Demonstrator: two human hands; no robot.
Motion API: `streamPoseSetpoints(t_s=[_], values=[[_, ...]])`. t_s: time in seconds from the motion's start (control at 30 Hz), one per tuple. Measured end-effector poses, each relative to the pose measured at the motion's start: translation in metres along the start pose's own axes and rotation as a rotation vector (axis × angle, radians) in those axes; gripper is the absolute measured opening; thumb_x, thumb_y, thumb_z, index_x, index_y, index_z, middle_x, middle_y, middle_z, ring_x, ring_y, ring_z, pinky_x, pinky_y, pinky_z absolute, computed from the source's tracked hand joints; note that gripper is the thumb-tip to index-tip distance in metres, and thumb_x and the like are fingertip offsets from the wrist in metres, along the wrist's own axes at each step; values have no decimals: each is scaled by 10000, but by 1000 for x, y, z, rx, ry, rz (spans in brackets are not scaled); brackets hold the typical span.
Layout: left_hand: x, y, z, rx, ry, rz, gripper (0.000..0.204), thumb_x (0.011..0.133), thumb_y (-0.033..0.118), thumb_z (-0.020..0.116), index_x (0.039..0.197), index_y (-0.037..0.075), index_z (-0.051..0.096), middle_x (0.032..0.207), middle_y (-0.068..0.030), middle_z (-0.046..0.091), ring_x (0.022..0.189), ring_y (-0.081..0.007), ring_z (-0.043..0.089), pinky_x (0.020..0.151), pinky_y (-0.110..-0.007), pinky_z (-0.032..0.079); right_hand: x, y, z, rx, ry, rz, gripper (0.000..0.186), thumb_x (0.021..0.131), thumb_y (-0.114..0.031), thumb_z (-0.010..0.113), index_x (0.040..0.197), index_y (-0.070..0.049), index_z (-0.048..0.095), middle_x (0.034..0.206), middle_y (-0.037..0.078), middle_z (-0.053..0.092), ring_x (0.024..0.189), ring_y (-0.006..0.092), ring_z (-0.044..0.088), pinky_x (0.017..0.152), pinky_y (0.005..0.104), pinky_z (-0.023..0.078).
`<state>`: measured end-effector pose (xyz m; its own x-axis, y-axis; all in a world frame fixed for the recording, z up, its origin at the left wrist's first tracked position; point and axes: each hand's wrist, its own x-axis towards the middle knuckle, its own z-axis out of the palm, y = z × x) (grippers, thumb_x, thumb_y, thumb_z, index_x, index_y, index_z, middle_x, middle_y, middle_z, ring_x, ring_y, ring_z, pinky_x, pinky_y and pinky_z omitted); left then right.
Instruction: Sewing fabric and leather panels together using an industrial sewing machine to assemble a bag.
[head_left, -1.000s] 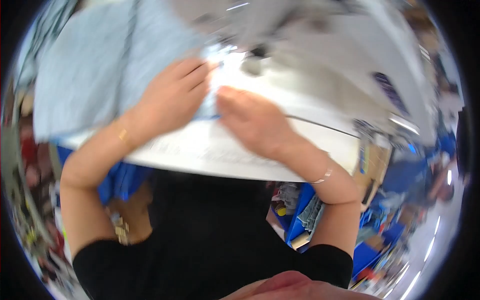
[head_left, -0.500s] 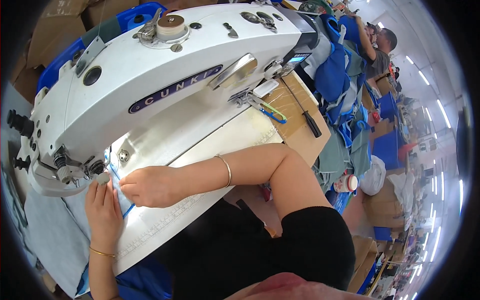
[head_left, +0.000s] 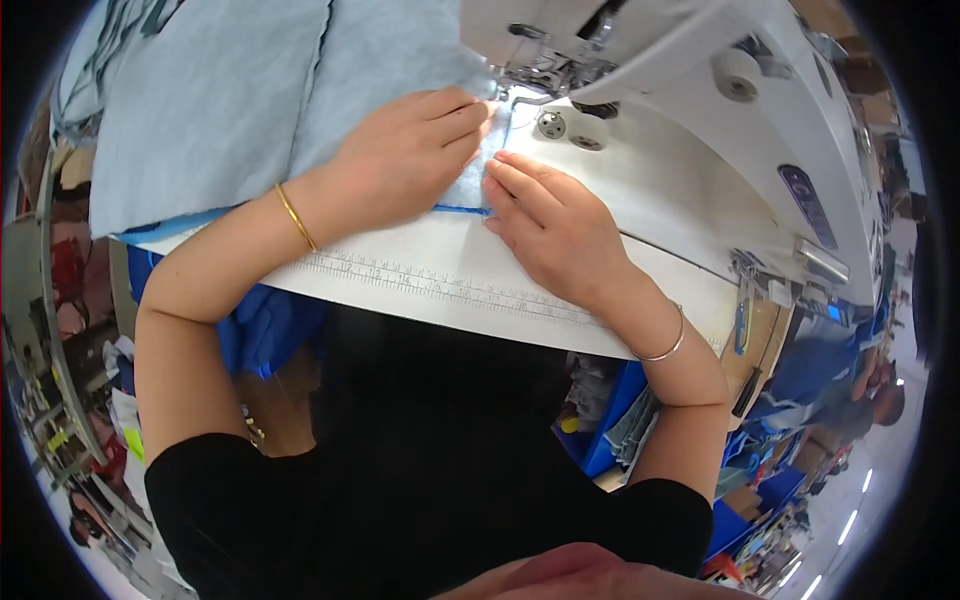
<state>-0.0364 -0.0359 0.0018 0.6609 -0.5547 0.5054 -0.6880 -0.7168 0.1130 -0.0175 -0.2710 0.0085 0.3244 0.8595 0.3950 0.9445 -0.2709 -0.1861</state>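
A piece of light grey-blue fabric [head_left: 225, 110] with a seam down it and a bright blue edge lies over the left of the sewing machine bed. My left hand [head_left: 405, 155] rests on it, its fingers curled together at the fabric's edge beside the presser foot [head_left: 505, 95]. Just nearer to me, my right hand [head_left: 560, 225] closes its fingers and thumb on the edge by the blue-trimmed corner. The fingertips partly hide the cloth between them. Above both hands stands the white sewing machine [head_left: 690, 75], its lamp lighting the needle area.
A printed ruler strip [head_left: 440, 285] runs along the table's front edge. At the right lie snips [head_left: 743, 315] with a blue handle and a black-handled screwdriver [head_left: 747, 392]. Blue cloth [head_left: 265, 330] hangs below the table. More fabric [head_left: 105, 60] is heaped at the far left.
My view has swung, so the machine now appears at the upper right and both forearms show. Both hands remain at the fabric's edge near the needle, with the left one now lying across the cloth.
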Motion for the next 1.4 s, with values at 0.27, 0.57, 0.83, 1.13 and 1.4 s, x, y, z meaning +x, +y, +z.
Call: streamPoseSetpoints(t_s=[0.27, 0.57, 0.83, 1.13, 1.4], values=[[-2, -4, 2, -22, 18, -15, 295, 834, 42, 702, 1108, -58, 658, 1171, -114, 652, 1094, -272, 627, 880, -374, 557, 3, 1, -1, 35, -22, 38, 409, 781, -112, 797, 1160, 3, 695, 1255, 101, 640, 1170, 278, 637, 905, 387, 557], [1, -11, 4, -31, 76, 4, 237, 851, 77, 708, 1054, -36, 665, 1128, -95, 666, 1099, -249, 609, 922, -341, 542, 6, 4, -3, 43, -12, 40, 408, 790, -135, 789, 1155, 15, 685, 1263, 108, 632, 1181, 281, 624, 945, 390, 549], [3, -9, 0, -10, 54, -13, 260, 848, 86, 722, 1078, -28, 680, 1119, -98, 692, 1105, -247, 620, 931, -335, 545, 6, 3, -5, 36, -18, 32, 402, 791, -159, 776, 1128, 38, 680, 1242, 130, 634, 1206, 287, 610, 987, 403, 546], [1, -10, 0, -39, 44, -27, 299, 860, 74, 731, 1140, -15, 678, 1159, -121, 671, 1121, -290, 640, 909, -364, 568, 6, 4, -4, 16, -18, 20, 419, 780, -163, 782, 1131, 42, 680, 1235, 120, 633, 1208, 282, 605, 970, 392, 550], [4, -15, -2, -35, 51, -30, 260, 861, 86, 723, 1096, -18, 683, 1137, -116, 686, 1106, -268, 636, 907, -354, 560, 7, 5, -5, 47, -51, 67, 463, 817, -154, 792, 1230, 7, 662, 1317, 111, 616, 1245, 297, 601, 979, 404, 535]])
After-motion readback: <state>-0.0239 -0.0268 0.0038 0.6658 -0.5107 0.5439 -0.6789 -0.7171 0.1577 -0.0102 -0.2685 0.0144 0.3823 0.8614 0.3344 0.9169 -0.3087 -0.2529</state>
